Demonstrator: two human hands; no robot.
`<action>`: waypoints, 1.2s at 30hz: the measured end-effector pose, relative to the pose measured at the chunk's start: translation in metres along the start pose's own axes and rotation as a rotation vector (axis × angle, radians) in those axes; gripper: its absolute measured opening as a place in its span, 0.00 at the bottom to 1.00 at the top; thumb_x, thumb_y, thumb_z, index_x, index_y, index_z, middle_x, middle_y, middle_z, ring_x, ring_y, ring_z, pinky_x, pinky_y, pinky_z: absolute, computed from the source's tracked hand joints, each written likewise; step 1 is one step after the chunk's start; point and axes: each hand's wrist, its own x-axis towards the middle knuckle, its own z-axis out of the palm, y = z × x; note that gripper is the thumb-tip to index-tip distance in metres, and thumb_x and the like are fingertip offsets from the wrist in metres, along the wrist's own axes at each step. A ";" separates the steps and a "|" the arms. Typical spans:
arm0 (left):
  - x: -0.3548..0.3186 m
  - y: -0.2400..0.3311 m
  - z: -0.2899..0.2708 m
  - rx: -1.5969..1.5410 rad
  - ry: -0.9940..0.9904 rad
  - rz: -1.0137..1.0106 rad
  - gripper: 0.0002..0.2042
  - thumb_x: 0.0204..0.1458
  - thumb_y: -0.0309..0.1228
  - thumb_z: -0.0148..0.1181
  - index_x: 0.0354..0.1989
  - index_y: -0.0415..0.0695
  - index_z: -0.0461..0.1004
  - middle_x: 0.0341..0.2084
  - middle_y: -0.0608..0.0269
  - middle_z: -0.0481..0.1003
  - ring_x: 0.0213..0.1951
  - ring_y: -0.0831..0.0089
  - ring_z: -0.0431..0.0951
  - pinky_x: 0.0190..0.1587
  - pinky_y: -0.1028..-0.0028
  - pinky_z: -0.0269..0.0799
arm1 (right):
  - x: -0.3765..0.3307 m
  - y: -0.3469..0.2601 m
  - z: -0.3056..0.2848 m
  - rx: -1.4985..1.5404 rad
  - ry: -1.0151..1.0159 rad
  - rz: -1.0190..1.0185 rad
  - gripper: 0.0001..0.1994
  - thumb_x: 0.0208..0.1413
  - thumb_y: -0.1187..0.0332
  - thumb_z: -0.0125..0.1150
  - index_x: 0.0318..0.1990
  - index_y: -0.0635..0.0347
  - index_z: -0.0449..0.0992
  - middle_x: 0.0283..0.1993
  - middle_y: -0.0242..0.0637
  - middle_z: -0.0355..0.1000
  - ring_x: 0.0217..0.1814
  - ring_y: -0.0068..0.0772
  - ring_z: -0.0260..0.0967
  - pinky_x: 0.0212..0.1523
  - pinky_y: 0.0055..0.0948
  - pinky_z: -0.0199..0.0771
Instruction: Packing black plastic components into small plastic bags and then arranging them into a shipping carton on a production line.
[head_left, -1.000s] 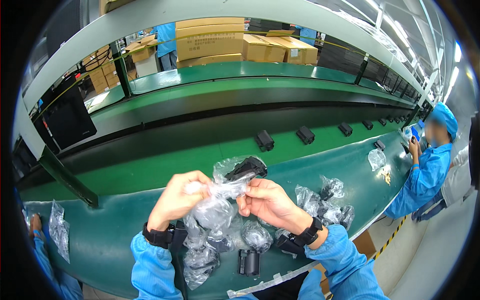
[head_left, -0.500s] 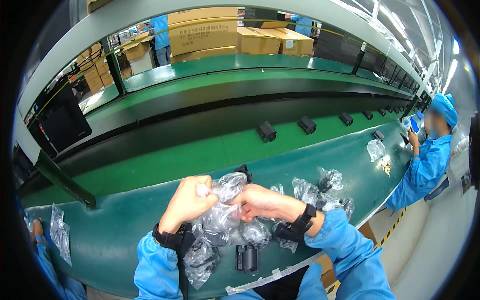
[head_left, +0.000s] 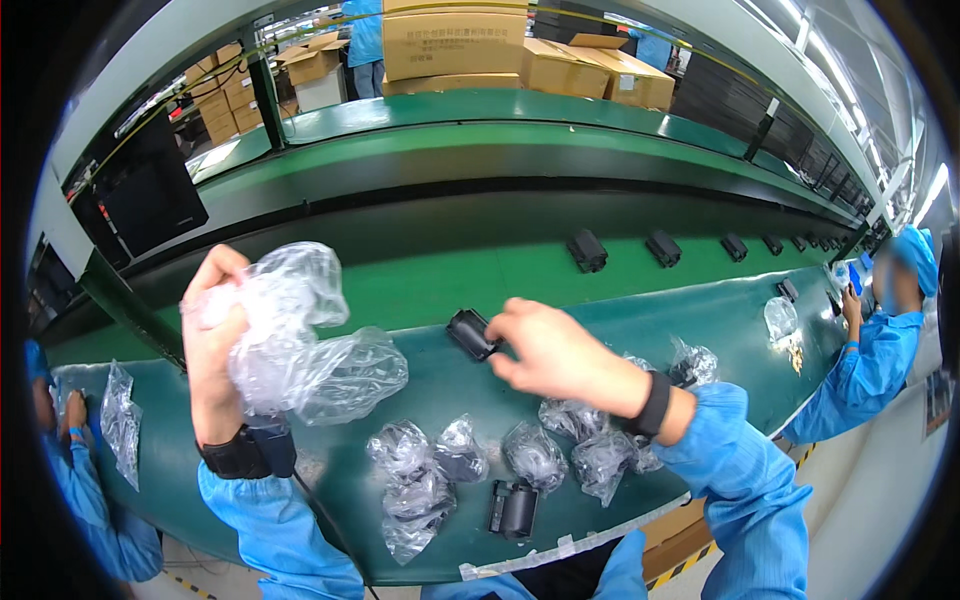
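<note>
Right hand (head_left: 555,352) pinches the black part (head_left: 470,333) above the bagged pile (head_left: 470,465); set it flat. Left hand (head_left: 215,350) clenches empty bags (head_left: 300,335).

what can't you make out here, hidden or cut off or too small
- Head view: the right hand covers one end of the small black part, so the grip there is hidden.
- The crumpled clear plastic bag in the left hand hides its fingertips.
- Bagged black parts on the green bench: wrinkled film blurs their shape.
- Parts on the conveyor belt behind are too small for detail.
</note>
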 end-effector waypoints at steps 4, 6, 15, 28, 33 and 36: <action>-0.007 0.019 -0.028 0.055 0.062 0.042 0.13 0.52 0.32 0.62 0.39 0.42 0.64 0.30 0.63 0.75 0.29 0.80 0.76 0.30 0.81 0.73 | 0.039 -0.032 0.039 -0.465 -0.144 0.020 0.12 0.45 0.63 0.66 0.32 0.65 0.81 0.34 0.49 0.75 0.46 0.48 0.73 0.44 0.42 0.75; -0.011 0.024 -0.037 0.147 0.129 0.106 0.11 0.52 0.31 0.59 0.38 0.42 0.64 0.30 0.64 0.75 0.29 0.81 0.75 0.31 0.81 0.72 | 0.063 -0.030 0.056 -0.656 -0.274 0.106 0.12 0.44 0.63 0.67 0.31 0.63 0.81 0.34 0.50 0.76 0.46 0.48 0.74 0.46 0.42 0.75; -0.020 0.038 -0.034 0.163 0.216 0.172 0.12 0.50 0.34 0.61 0.35 0.43 0.64 0.28 0.66 0.71 0.28 0.81 0.71 0.30 0.81 0.67 | 0.145 0.100 0.063 0.475 0.095 0.726 0.14 0.51 0.67 0.67 0.35 0.75 0.79 0.32 0.48 0.79 0.33 0.42 0.80 0.39 0.38 0.80; -0.021 0.051 -0.022 -0.109 0.236 0.116 0.06 0.61 0.30 0.47 0.34 0.42 0.64 0.30 0.63 0.70 0.31 0.77 0.72 0.33 0.76 0.70 | 0.016 -0.041 -0.027 -0.087 -0.415 0.337 0.21 0.51 0.52 0.62 0.24 0.66 0.79 0.30 0.53 0.79 0.33 0.53 0.80 0.37 0.46 0.80; -0.006 0.033 0.028 0.141 0.506 0.096 0.15 0.57 0.34 0.61 0.22 0.44 0.63 0.24 0.72 0.67 0.26 0.84 0.64 0.30 0.82 0.63 | -0.078 -0.081 0.002 -0.371 -0.516 0.290 0.19 0.51 0.52 0.64 0.28 0.62 0.81 0.28 0.47 0.78 0.32 0.47 0.80 0.34 0.44 0.80; -0.011 0.022 0.030 0.403 0.205 0.017 0.10 0.48 0.21 0.63 0.25 0.43 0.65 0.23 0.77 0.67 0.25 0.87 0.65 0.28 0.81 0.61 | -0.092 -0.050 0.008 -0.320 -0.310 0.114 0.14 0.54 0.59 0.64 0.30 0.63 0.80 0.31 0.48 0.78 0.34 0.45 0.79 0.35 0.41 0.79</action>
